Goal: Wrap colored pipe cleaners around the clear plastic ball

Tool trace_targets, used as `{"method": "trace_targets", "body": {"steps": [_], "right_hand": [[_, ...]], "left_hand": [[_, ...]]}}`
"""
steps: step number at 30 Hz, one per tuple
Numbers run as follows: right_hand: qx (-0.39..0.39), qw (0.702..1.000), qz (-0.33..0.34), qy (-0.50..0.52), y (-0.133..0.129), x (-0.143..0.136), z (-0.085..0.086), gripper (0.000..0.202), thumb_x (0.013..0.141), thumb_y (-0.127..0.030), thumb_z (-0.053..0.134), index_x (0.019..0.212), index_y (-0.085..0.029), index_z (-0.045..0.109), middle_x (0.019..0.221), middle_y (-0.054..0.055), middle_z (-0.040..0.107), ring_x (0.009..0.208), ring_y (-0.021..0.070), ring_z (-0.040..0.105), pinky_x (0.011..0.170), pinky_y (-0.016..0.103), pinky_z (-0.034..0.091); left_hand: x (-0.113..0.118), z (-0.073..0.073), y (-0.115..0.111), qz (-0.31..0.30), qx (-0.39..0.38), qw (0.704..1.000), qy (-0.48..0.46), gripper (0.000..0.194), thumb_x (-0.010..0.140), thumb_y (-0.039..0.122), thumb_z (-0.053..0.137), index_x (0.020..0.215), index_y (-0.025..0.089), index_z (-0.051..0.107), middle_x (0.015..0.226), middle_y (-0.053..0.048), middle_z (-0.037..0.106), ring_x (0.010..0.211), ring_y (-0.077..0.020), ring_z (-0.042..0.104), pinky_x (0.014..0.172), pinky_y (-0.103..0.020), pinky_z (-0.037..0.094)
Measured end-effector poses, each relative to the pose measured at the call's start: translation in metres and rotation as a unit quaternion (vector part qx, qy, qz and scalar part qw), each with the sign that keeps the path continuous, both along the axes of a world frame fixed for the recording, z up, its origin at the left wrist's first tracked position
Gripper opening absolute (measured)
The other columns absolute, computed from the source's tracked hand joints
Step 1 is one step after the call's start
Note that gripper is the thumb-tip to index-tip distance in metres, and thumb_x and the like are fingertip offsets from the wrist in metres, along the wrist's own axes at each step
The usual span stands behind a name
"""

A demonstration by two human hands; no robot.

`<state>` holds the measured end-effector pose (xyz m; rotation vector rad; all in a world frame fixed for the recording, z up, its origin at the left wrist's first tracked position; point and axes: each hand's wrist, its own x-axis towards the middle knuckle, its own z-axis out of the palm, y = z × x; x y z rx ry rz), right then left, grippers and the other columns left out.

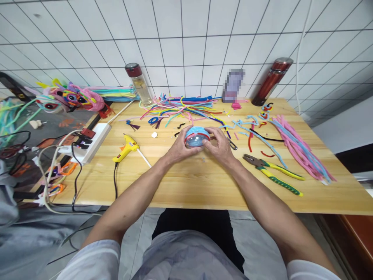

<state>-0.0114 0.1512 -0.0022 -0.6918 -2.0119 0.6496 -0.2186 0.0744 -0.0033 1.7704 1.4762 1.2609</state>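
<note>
One clear ball, wound in blue with one red band, is sitting between my left hand and my right hand; both sets of fingers, half-curled, are gripping its sides. One glue gun is lying left, one pair of pliers right; loose pipe cleaners are lying beyond. One glass bottle and one red flask are standing farther back.

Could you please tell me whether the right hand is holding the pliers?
No, the pliers lie on the table, while the right hand holds the blue-wrapped dome.
</note>
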Motion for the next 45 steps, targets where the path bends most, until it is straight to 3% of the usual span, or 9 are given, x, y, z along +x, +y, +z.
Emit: {"method": "trace_targets", "body": {"steps": [7, 14, 17, 23, 28, 39, 45], "right_hand": [[0.009, 1.000, 0.015, -0.021, 0.002, 0.003, 0.003, 0.048, 0.096, -0.049, 0.066, 0.137, -0.025, 0.065, 0.137, 0.014, 0.068, 0.121, 0.0313, 0.067, 0.093, 0.049, 0.064], [0.009, 0.999, 0.025, -0.020, 0.004, 0.003, 0.000, 0.048, 0.093, -0.037, 0.065, 0.139, -0.025, 0.064, 0.140, 0.014, 0.067, 0.123, 0.0313, 0.066, 0.094, 0.047, 0.063], [0.011, 0.999, 0.031, -0.021, 0.005, 0.002, -0.001, 0.046, 0.093, -0.034, 0.062, 0.139, -0.025, 0.064, 0.139, 0.013, 0.068, 0.125, 0.0318, 0.065, 0.101, 0.050, 0.060], [0.013, 0.999, 0.010, -0.028, 0.003, -0.003, 0.002, 0.048, 0.090, -0.039, 0.067, 0.136, -0.024, 0.065, 0.135, 0.013, 0.068, 0.124, 0.0318, 0.065, 0.108, 0.051, 0.057], [0.020, 0.999, 0.009, -0.035, 0.004, -0.004, 0.005, 0.047, 0.086, -0.027, 0.063, 0.133, -0.025, 0.066, 0.132, 0.011, 0.071, 0.122, 0.0305, 0.066, 0.108, 0.051, 0.057], [0.012, 0.999, -0.023, -0.026, 0.001, -0.005, 0.002, 0.054, 0.075, -0.021, 0.063, 0.129, -0.022, 0.066, 0.131, 0.013, 0.070, 0.119, 0.0303, 0.067, 0.102, 0.049, 0.061], [0.009, 1.000, -0.004, -0.025, 0.004, -0.001, 0.000, 0.055, 0.077, -0.021, 0.062, 0.132, -0.022, 0.065, 0.136, 0.015, 0.069, 0.124, 0.0333, 0.067, 0.103, 0.053, 0.061]], "left_hand": [[0.000, -0.004, 0.012, 0.028, 0.029, 0.999, 0.028, 0.100, 0.075, 0.063, 0.087, 0.153, 0.021, 0.043, 0.155, -0.018, 0.053, 0.144, -0.0355, 0.056, 0.123, -0.054, 0.047], [-0.003, -0.004, 0.010, 0.026, 0.040, 0.997, 0.057, 0.100, 0.075, 0.064, 0.085, 0.153, 0.020, 0.042, 0.156, -0.019, 0.053, 0.146, -0.0362, 0.054, 0.124, -0.054, 0.046], [-0.003, -0.004, 0.010, 0.029, 0.041, 0.997, 0.054, 0.100, 0.075, 0.065, 0.085, 0.153, 0.021, 0.042, 0.156, -0.018, 0.053, 0.145, -0.0364, 0.055, 0.123, -0.053, 0.046], [-0.002, -0.001, 0.010, 0.021, 0.056, 0.996, 0.059, 0.098, 0.074, 0.066, 0.085, 0.151, 0.020, 0.043, 0.154, -0.018, 0.054, 0.144, -0.0348, 0.056, 0.124, -0.052, 0.045], [-0.003, -0.001, 0.011, 0.030, 0.055, 0.996, 0.066, 0.099, 0.073, 0.062, 0.086, 0.152, 0.020, 0.042, 0.154, -0.019, 0.054, 0.142, -0.0349, 0.057, 0.121, -0.053, 0.046], [0.000, -0.004, 0.015, 0.024, 0.087, 0.991, 0.101, 0.095, 0.075, 0.057, 0.085, 0.149, 0.015, 0.045, 0.149, -0.020, 0.057, 0.141, -0.0351, 0.058, 0.121, -0.052, 0.047], [0.004, -0.003, 0.015, 0.027, 0.082, 0.992, 0.093, 0.090, 0.075, 0.055, 0.088, 0.147, 0.020, 0.047, 0.148, -0.017, 0.058, 0.139, -0.0348, 0.058, 0.120, -0.053, 0.048]]}}
